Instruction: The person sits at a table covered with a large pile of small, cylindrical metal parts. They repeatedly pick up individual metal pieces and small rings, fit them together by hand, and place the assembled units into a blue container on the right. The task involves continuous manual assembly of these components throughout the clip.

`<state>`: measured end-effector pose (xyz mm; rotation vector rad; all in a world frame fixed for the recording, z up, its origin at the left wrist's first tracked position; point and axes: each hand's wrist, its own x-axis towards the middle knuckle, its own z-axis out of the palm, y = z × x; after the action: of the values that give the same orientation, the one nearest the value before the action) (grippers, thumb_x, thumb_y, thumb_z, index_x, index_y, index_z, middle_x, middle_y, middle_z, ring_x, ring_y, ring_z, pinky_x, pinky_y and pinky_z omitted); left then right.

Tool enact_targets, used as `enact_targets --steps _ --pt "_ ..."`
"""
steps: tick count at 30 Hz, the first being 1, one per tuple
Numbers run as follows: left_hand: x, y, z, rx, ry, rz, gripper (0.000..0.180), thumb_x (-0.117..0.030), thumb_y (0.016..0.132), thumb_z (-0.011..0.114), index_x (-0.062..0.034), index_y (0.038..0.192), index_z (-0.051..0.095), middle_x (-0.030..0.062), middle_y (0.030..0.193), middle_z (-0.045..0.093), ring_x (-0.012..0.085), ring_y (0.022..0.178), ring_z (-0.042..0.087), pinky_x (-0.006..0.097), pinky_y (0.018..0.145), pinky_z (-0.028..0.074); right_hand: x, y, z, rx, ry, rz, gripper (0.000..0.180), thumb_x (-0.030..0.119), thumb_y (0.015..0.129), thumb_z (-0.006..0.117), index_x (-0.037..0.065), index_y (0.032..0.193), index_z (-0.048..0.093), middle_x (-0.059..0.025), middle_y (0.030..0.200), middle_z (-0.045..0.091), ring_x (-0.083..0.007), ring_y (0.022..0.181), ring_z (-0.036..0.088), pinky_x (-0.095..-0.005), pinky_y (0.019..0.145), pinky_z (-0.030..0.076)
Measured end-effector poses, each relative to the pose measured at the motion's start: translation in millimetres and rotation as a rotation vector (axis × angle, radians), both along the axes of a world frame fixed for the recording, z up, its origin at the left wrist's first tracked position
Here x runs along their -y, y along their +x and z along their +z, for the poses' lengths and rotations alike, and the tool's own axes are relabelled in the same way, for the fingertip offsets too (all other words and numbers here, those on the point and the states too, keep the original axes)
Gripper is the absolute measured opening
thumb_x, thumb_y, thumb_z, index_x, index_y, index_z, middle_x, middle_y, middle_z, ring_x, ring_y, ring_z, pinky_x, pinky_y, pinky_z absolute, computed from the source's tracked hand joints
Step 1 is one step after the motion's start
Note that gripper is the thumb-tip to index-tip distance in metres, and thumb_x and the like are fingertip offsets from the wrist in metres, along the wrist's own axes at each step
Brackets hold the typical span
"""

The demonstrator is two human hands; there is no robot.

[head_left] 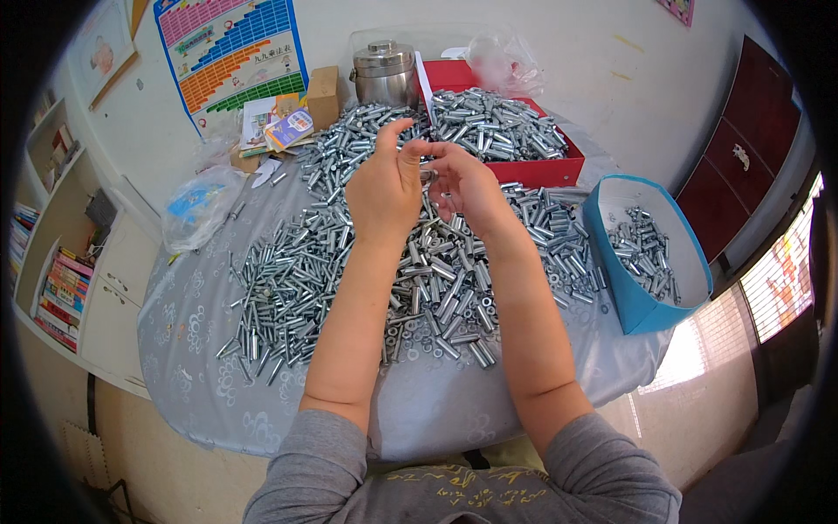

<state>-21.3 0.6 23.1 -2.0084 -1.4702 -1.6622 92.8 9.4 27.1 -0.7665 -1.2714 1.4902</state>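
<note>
My left hand (384, 194) and my right hand (474, 188) meet above the far middle of a large heap of metal parts. The left hand's back faces me, and its fingers curl away out of sight. Its thumb reaches across to the right hand's fingertips, which are bent inward and pinched together. A small silver metal part (428, 175) shows between the hands; its full shape is hidden. Beneath my forearms lies the heap of metal sleeves (297, 279), with washers (410, 330) scattered along its near edge.
A red box (554, 172) full of bolt-like metal parts stands behind my hands, beside a steel pot (384, 74). At right is a blue fabric bin (633, 293) holding assembled-looking bolts (646, 253). A plastic bag (202, 210) and cardboard box (323, 89) sit at left on the grey tablecloth (192, 375).
</note>
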Motion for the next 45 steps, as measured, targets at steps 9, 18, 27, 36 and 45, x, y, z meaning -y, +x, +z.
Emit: enact_targets --steps 9,18,27,36,45 --pt "-0.1 -1.0 0.3 0.021 -0.007 -0.017 0.048 -0.051 0.089 0.029 -0.0129 0.107 0.052 0.0089 0.057 0.058 0.0283 0.054 0.058 0.037 0.046 0.041 -0.2 13.5 -2.4 0.085 -0.017 0.187 0.032 0.026 0.086 0.038 0.002 0.105 0.047 0.0000 0.058 0.041 -0.0076 0.043 0.035 -0.0234 0.036 0.029" --pt "-2.8 6.1 -6.9 0.025 0.017 -0.061 0.047 -0.052 0.088 0.032 -0.0132 0.108 0.052 0.0093 0.057 0.058 0.0284 0.054 0.058 0.036 0.047 0.041 -12.2 7.7 -14.9 -0.050 -0.082 0.130 0.028 0.030 0.090 0.037 0.005 0.097 0.047 -0.0021 0.059 0.042 -0.0089 0.043 0.036 -0.0242 0.037 0.028" --pt "-1.3 2.8 -5.4 0.032 -0.009 -0.054 0.048 -0.053 0.088 0.030 -0.0135 0.106 0.052 0.0080 0.059 0.059 0.0284 0.055 0.059 0.036 0.047 0.041 -14.1 9.8 -20.9 -0.201 -0.167 0.120 0.024 0.018 0.083 0.039 0.004 0.101 0.046 -0.0028 0.064 0.042 -0.0108 0.047 0.036 -0.0260 0.040 0.029" --pt "-6.3 -1.7 -8.1 0.009 -0.058 -0.023 0.051 -0.053 0.088 0.029 -0.0123 0.105 0.053 0.0074 0.060 0.060 0.0282 0.055 0.059 0.036 0.048 0.042 -14.0 7.3 -24.4 -0.181 -0.198 0.089 0.024 0.020 0.082 0.041 0.005 0.098 0.050 -0.0009 0.067 0.042 -0.0119 0.050 0.040 -0.0261 0.042 0.029" --pt "-8.7 -0.6 -10.3 0.024 -0.053 -0.050 0.050 -0.054 0.088 0.030 -0.0139 0.104 0.054 0.0080 0.060 0.060 0.0291 0.058 0.060 0.038 0.050 0.043 -18.6 17.1 -26.2 -0.199 -0.231 0.311 0.026 0.021 0.086 0.039 0.003 0.104 0.046 -0.0023 0.068 0.043 -0.0148 0.052 0.043 -0.0267 0.045 0.040"
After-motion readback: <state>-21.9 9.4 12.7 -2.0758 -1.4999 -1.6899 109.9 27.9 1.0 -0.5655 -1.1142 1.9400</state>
